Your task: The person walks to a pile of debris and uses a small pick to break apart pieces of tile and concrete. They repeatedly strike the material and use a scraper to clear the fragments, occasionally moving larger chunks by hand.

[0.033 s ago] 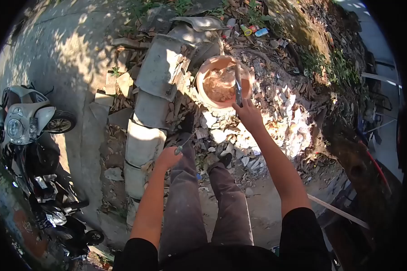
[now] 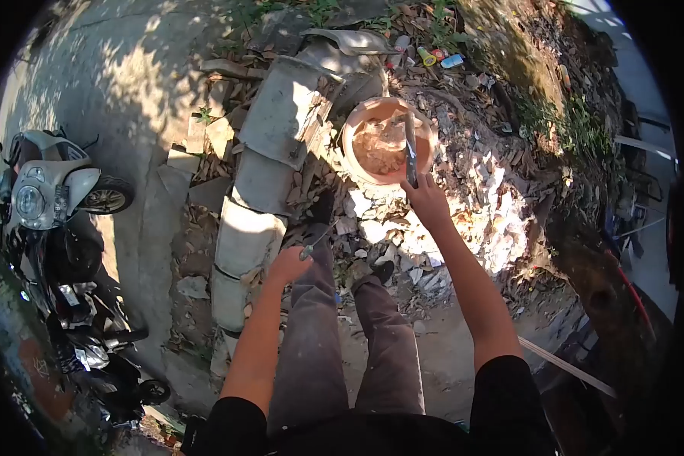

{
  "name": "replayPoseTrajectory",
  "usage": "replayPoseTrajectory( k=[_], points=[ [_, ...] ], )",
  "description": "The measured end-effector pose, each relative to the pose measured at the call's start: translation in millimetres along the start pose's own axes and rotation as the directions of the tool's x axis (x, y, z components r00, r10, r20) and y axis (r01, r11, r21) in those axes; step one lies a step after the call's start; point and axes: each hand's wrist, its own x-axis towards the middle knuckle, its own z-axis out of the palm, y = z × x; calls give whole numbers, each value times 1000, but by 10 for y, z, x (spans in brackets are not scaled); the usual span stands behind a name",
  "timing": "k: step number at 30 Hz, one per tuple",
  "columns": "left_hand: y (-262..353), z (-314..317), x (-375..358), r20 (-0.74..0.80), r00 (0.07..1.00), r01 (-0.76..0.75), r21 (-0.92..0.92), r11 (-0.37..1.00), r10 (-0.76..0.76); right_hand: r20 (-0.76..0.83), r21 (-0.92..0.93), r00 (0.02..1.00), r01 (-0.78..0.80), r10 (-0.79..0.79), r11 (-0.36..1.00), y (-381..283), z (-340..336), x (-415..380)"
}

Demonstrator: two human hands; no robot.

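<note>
My right hand is closed round the near end of a long flat-bladed tool, dark with a bright edge. The blade reaches across the right side of a round terracotta pot. Inside the pot lies brown, lumpy soil, partly sunlit. Lower and to the left, my left hand is wrapped round a slim tool with a grey-green end and a thin shaft pointing up and right. Most of that tool's grip is hidden in the fist. It is held over my left trouser leg, apart from the pot.
Curved grey roof tiles form a row left of my legs. Broken rubble and dry leaves surround the pot. Small bottles lie behind it. Parked motorbikes stand at far left; a pale pole lies at lower right.
The view has shifted slightly, so the pot and tiles appear a little further right and lower. Both hands keep their grips, and the blade stays over the pot's right side.
</note>
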Motion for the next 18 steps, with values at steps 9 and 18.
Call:
replayPoseTrajectory(
  k=[9,18],
  points=[
    [-502,22,-800,-240,968,-33,-415,909,-75,-53,-66,989,133,-136,989,-211,-140,-214],
    [-1955,1518,-3450,-235,807,337,-569,750,-541,82,-299,988,151,-132,942,-190,83,-221]
  ],
)
